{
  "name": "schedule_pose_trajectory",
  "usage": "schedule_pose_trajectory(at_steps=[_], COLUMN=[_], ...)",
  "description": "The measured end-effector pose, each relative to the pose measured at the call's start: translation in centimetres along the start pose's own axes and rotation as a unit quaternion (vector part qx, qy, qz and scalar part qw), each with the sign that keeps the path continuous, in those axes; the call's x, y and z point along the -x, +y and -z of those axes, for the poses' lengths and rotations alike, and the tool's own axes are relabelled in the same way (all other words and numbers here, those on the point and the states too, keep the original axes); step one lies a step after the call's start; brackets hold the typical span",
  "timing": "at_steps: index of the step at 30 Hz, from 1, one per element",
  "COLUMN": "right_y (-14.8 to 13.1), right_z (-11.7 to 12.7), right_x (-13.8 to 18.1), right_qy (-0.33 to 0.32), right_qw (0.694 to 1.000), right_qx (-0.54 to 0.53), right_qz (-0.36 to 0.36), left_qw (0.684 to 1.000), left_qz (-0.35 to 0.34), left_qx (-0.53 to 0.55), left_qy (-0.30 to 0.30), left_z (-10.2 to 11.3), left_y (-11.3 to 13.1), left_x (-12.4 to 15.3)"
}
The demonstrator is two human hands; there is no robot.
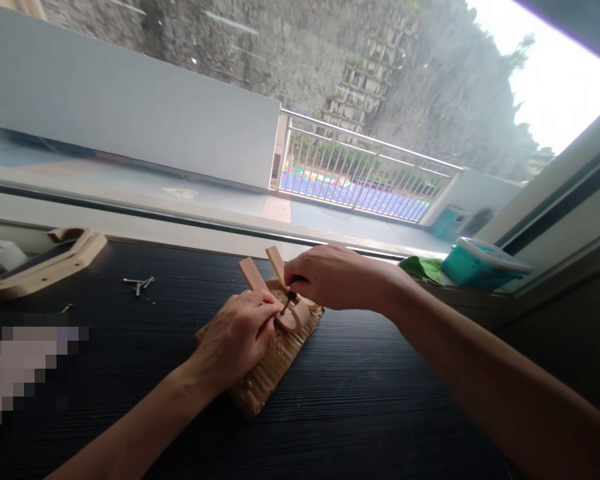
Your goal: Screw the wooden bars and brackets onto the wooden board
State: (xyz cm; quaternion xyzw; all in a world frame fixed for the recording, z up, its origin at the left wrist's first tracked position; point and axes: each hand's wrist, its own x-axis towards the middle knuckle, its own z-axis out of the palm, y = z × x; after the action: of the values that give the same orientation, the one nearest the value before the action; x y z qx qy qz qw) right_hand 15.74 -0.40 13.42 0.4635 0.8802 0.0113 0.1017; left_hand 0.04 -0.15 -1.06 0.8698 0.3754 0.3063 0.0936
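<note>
A pale wooden piece (295, 319) with a rounded end and two upright prongs (251, 273) lies on a worn block of corrugated cardboard (275, 363). My left hand (240, 327) is closed on the wooden piece from the left, pressing it against the cardboard. From the right, my right hand (323, 277) grips a small screwdriver (292, 295) by its dark handle. Its thin shaft slants down to the wood beside my left fingertips. Whether the tip sits in a screw is too small to tell.
Several loose screws (139, 285) lie on the dark table (380, 400). At the left is a curved wooden frame (45, 270) next to a white object (0, 255). A teal box (480, 263) and a green cloth (423, 268) are by the window at the right.
</note>
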Motion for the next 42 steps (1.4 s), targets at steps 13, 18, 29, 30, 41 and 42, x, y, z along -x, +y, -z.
schedule_pose_trajectory(at_steps=[13, 18, 29, 30, 41, 42], right_y=[-1.0, -0.7, -0.9, -0.9, 0.2, 0.1], right_z=[-0.6, 0.3, -0.3, -0.4, 0.5, 0.5], right_x=[-0.4, 0.4, -0.1, -0.3, 0.0, 0.0], right_qy=[0.009, 0.011, -0.003, -0.003, 0.014, 0.001], right_qw=[0.995, 0.998, 0.997, 0.996, 0.999, 1.0], right_qx=[0.021, 0.002, 0.002, 0.003, -0.017, -0.019], right_qz=[-0.093, -0.056, -0.073, -0.087, -0.035, -0.022], left_qw=[1.0, 1.0, 1.0, 1.0, 1.0, 1.0], left_qz=[-0.003, -0.005, -0.005, -0.005, -0.009, -0.01], left_qx=[0.005, 0.005, -0.002, 0.0, 0.005, 0.004], left_qy=[0.003, 0.006, 0.006, 0.007, 0.012, 0.014], left_z=[0.2, 0.2, 0.0, 0.0, 0.2, 0.2], left_y=[0.2, 0.1, 0.0, 0.0, 0.0, 0.0], left_x=[-0.1, 0.0, -0.1, -0.1, 0.1, 0.1])
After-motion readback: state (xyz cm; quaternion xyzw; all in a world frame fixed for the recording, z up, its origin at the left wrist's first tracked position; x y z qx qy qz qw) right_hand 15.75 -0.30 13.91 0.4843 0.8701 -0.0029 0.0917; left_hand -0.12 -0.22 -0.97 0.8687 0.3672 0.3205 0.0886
